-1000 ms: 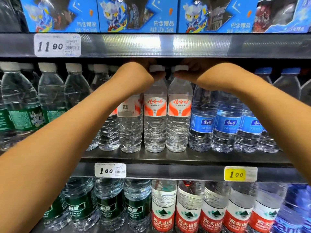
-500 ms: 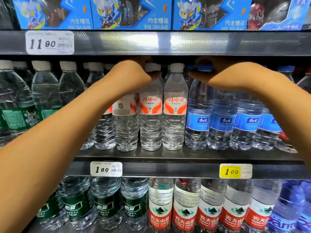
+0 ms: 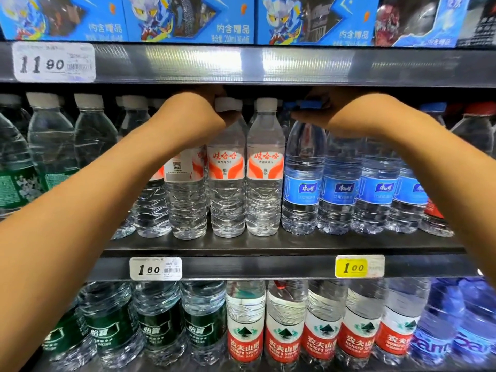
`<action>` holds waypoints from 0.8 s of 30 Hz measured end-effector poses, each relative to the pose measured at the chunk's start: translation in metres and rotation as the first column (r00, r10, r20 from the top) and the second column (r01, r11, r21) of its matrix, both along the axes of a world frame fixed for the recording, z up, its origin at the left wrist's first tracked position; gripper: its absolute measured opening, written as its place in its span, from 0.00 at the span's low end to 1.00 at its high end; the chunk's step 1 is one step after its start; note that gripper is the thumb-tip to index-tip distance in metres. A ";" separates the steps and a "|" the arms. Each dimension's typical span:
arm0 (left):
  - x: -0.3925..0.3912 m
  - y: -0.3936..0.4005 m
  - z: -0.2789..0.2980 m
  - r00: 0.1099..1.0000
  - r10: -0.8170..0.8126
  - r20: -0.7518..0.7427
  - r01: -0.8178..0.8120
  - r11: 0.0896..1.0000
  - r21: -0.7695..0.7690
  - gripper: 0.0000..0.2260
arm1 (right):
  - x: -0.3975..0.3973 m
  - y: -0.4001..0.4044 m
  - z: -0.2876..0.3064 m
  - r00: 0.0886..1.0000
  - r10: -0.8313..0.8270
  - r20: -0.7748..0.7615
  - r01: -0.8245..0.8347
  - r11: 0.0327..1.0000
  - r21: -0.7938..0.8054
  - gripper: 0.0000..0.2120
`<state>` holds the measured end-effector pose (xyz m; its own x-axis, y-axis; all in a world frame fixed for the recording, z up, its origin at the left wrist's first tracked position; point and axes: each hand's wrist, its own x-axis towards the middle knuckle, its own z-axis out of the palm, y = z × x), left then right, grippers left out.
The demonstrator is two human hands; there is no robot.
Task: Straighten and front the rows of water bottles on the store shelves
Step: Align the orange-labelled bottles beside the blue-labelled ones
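On the middle shelf point(image 3: 268, 247) stand rows of water bottles. My left hand point(image 3: 196, 116) grips the white cap and neck of an orange-labelled bottle point(image 3: 227, 183). Just left of that one, a bottle point(image 3: 185, 189) shows its label turned sideways, and a third orange-labelled bottle point(image 3: 265, 181) stands free on the right. My right hand point(image 3: 338, 111) grips the blue cap of the leftmost blue-labelled bottle point(image 3: 303, 183). More blue-labelled bottles point(image 3: 375, 189) run to the right. Both hands' fingers are partly hidden under the upper shelf.
Green-labelled bottles point(image 3: 51, 146) fill the middle shelf's left. The upper shelf edge point(image 3: 268, 65) hangs just above the caps, with blue boxes point(image 3: 188, 20) on it. Below are dark green-labelled bottles point(image 3: 158, 328) and red-labelled bottles point(image 3: 284, 342). Price tags point(image 3: 155, 268) sit on the shelf rail.
My right hand left the white cap of the right orange-labelled bottle and moved right onto the blue cap. My left hand stays on its bottle.
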<state>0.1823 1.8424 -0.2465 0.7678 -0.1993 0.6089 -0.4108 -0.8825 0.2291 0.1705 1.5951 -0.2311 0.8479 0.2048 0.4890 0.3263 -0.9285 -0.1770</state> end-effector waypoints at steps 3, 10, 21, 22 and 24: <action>-0.001 -0.001 -0.003 1.000 0.018 0.006 -0.018 1.000 0.015 0.20 | -0.001 0.000 -0.001 1.000 -0.001 0.021 0.001 1.000 -0.014 0.24; -0.002 -0.004 -0.004 0.998 0.051 0.044 -0.054 0.996 0.068 0.20 | -0.004 0.000 0.000 1.000 -0.016 0.008 0.016 1.000 0.000 0.24; -0.030 0.046 -0.023 0.919 -0.087 0.386 0.070 0.996 0.057 0.12 | -0.019 0.058 -0.019 0.955 -0.075 0.288 0.115 0.985 -0.127 0.25; -0.031 0.055 -0.024 0.912 -0.089 0.400 0.071 0.996 0.059 0.11 | -0.019 0.068 -0.020 0.958 -0.044 0.282 0.082 0.989 -0.121 0.26; -0.030 0.070 -0.025 0.908 -0.077 0.413 0.056 0.997 0.061 0.11 | -0.019 0.087 -0.021 0.958 -0.002 0.286 0.033 0.994 -0.102 0.27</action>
<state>0.1526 1.9128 -0.2714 0.4324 -0.2773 0.8580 -0.5179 -0.8553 -0.0155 0.1517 1.6817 -0.2518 0.6802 0.2546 0.6874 0.3328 -0.9428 0.0199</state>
